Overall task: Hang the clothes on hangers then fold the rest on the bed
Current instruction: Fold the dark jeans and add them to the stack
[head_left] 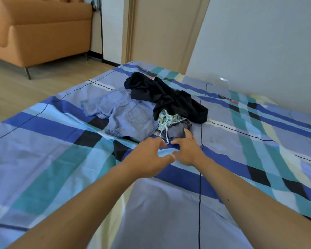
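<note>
A small heap of clothes lies near the middle of the bed (48, 164), on its sheet of blue, teal, cream and black checks. At the back of the heap a crumpled black garment (166, 98) sprawls widest. Its left edge lies over a pair of pale blue denim shorts with frayed hems (129, 115), which are spread flat. At the front of the black garment sits a little white top with a green leaf print and thin ties (167, 117), bunched up over a crumpled grey cloth (178, 131).

The person leans in with both bare arms stretched towards the pile. The left hand (149, 157) hovers just above the sheet with its fingers spread and loosely bent, gripping nothing. The right hand (187, 150) is just as slack, and its raised forefinger reaches the near edge of the grey cloth. One white tie from the printed top trails down between the two hands' fingertips; I cannot tell whether either hand touches it.

Beyond the bed, an orange upholstered sofa on thin metal legs (36, 33) stands on the pale wooden floor (43, 81), beside a beige door (165, 33).
</note>
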